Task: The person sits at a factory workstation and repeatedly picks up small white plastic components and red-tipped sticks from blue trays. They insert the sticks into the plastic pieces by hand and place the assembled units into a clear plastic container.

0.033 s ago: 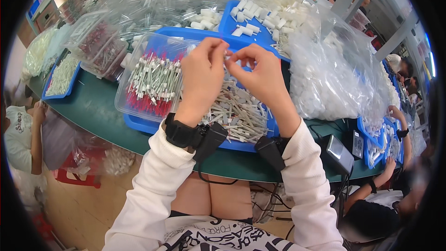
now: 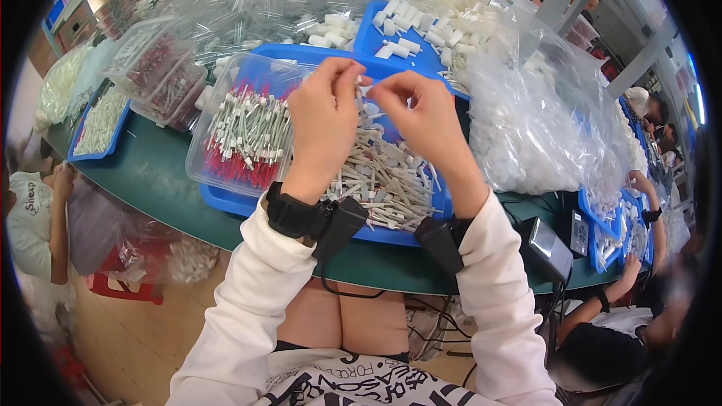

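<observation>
Above the middle of the blue tray [image 2: 228,201], my left hand [image 2: 325,128] is closed in a pinch, a small pale piece barely showing at its fingertips. My right hand [image 2: 427,116] pinches close beside it, thumb against forefinger; what it holds, if anything, is too small to make out. Below both hands, the tray bears a loose heap of thin pale sticks [image 2: 383,184] mixed with small grey-white bits. Left of my left hand, a clear plastic box [image 2: 199,165] holds rows of pale sticks with white collars and red ends [image 2: 252,124].
Behind stand a second blue tray [image 2: 368,34] of white cylinders and heaped clear plastic bags [image 2: 248,0]. A big bag of white pieces [image 2: 526,128] lies right. Lidded boxes [image 2: 154,68] and a small blue tray [image 2: 94,154] are left. A co-worker's arm [image 2: 617,286] shows right.
My right hand's fingertips have drawn slightly apart from the left hand's. The left hand has shifted a little to the left. The trays and boxes stay put.
</observation>
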Demonstrator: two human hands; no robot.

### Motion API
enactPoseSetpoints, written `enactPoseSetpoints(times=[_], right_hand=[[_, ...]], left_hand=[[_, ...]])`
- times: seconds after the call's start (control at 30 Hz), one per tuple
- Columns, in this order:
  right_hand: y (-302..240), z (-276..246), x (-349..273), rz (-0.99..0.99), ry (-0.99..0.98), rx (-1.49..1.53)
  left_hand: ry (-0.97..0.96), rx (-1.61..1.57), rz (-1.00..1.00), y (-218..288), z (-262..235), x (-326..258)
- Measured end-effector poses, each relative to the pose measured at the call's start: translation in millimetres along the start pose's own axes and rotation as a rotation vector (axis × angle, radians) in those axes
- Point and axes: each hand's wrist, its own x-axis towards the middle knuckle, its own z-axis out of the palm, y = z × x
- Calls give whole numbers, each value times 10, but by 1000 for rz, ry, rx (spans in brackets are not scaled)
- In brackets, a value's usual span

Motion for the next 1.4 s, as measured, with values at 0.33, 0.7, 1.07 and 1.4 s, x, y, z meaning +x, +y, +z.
enactPoseSetpoints(times=[0.33,0.7,1.07,1.4], right_hand=[[487,-66,285,-313,-141,-714],[142,-317,-276,57,110,758],[152,-188,-433,105,58,1010],[207,-231,-464,27,21,744]], left_hand=[[-125,3,140,-47,100,-25],[-306,51,275,19,127,-94],[-381,160,321,68,124,-141],[-420,160,328,28,126,-132]])
